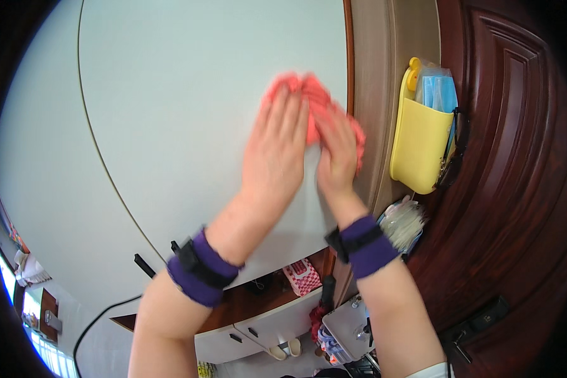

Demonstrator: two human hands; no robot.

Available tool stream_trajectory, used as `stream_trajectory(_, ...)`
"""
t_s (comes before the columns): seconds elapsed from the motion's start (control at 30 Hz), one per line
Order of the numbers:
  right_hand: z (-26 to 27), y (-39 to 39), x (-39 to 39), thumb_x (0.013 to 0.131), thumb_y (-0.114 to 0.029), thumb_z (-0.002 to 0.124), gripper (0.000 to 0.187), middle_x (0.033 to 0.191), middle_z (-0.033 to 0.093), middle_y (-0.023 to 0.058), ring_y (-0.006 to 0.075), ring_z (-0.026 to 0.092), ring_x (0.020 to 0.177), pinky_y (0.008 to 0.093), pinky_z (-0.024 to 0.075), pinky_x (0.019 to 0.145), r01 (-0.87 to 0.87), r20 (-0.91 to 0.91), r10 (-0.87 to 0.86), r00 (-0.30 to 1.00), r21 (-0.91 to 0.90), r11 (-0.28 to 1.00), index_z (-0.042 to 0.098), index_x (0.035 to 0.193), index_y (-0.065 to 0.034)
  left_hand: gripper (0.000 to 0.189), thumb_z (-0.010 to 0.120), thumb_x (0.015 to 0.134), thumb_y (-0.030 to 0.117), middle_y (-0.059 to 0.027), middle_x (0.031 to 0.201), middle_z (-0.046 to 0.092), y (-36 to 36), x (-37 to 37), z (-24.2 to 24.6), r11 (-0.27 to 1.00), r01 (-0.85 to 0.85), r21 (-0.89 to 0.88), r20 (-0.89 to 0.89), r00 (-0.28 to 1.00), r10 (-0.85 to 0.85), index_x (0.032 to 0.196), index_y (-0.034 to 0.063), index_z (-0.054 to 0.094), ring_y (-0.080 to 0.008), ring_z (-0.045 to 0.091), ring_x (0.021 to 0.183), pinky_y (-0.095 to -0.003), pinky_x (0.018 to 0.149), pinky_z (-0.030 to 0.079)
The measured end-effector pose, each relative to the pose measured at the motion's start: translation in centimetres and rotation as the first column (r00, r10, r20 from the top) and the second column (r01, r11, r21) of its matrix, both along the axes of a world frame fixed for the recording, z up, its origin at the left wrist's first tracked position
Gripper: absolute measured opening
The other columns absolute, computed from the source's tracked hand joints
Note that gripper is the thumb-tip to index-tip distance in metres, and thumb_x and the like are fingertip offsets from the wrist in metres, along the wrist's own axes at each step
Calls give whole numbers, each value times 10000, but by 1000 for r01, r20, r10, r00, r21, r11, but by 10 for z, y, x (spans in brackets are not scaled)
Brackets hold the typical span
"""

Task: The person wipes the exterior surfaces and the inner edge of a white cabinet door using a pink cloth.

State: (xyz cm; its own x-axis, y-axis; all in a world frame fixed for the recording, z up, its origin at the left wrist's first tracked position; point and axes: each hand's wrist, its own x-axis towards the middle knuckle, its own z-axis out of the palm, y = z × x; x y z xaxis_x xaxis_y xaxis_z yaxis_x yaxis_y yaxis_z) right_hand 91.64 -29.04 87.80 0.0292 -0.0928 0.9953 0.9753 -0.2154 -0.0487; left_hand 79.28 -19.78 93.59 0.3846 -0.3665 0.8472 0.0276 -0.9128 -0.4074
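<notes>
A coral-pink cloth [315, 90] is bunched against the white cabinet door [193, 118], near its brown right edge. My left hand [276, 146] lies flat on the cloth, fingers together and pointing up, holding it to the door. My right hand [339, 151] presses the cloth's right part, which reaches over the door edge towards the brown frame [371, 94]. Both hands are slightly blurred. A purple wristband with a black strap wraps each wrist. The cloth under my palms and fingers is hidden.
A yellow wall holder [420, 141] with blue masks and dark glasses hangs right, beside a dark red door [510, 165]. Below the cabinet door, a wooden shelf [255, 302] bears a pink checked tissue pack [302, 278]. Lower white cabinets [279, 321] and slippers [286, 350] are beneath.
</notes>
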Motion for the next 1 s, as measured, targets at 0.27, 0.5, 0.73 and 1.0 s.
stream_trajectory(0.27,-200,-31,-41,905,-1,464,420,1392,566,164,365,474,1356,443,380,1125,-18,-329,-56,943,-218,976,651,1274,-74,609,474,889,168,-170,1559,366,-9,-26,-157,956,-204,210,-428,860,278,1463,-30,417,-297,302,1472,-443,1228,188)
stream_trajectory(0.5,-175,-57,-59,830,71,476,481,1367,598,135,352,523,1293,428,411,1097,-179,-341,62,938,-323,929,676,1243,-74,674,491,881,196,-139,1586,329,10,-48,-182,950,-190,246,-486,824,291,1510,-3,357,-274,232,1503,-416,1229,160)
stream_trajectory(0.73,-15,-31,-16,864,-1,509,399,1336,621,97,321,551,1246,405,448,1050,42,74,-28,997,-180,983,699,1209,-63,629,503,848,53,-176,1544,381,1,-17,-53,989,-149,14,-105,983,149,1466,-29,413,-298,330,1459,-431,1180,297)
stream_trajectory(1.0,-179,4,-38,884,-11,539,334,1319,623,105,320,534,1257,448,428,1058,66,-239,-79,968,-64,996,728,1151,-77,628,529,846,115,-151,1519,420,13,-36,-160,983,-158,92,-341,923,180,1454,-12,438,-299,341,1451,-450,1197,269)
